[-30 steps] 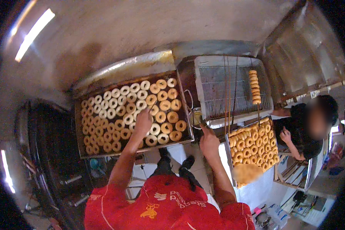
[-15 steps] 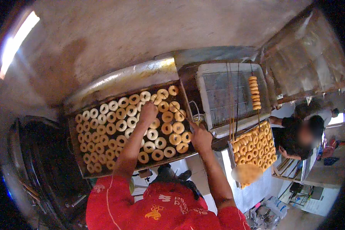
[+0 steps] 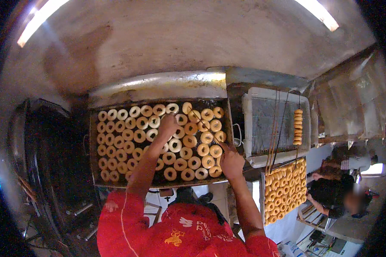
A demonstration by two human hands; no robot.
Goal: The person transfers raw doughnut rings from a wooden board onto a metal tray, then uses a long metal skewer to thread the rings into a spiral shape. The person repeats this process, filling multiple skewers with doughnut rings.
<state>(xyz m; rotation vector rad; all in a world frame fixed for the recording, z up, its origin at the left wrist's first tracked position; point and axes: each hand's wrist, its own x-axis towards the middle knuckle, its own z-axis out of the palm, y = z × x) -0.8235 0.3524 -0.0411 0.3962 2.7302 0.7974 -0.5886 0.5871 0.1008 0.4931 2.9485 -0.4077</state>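
A wide rectangular frying pan holds rows of ring doughnuts, pale toward the middle and more golden at the right. My left hand is over the middle of the pan, its fingers closed among the doughnuts; whatever they pinch is hidden. My right hand, at the pan's right edge, is closed round a thin stick. The stick slants up and left across the golden doughnuts, its far end by a doughnut near the back.
Right of the pan stands a pale-rimmed wire rack, with thin rods leaning over it. One rod carries stacked doughnuts. Below is a tray of browned doughnuts. Another person is at far right; dark equipment stands left.
The view has turned, so the pan appears straighter and farther right. Both hands remain over the pan, the right still holding the stick. The other person appears lower and farther right.
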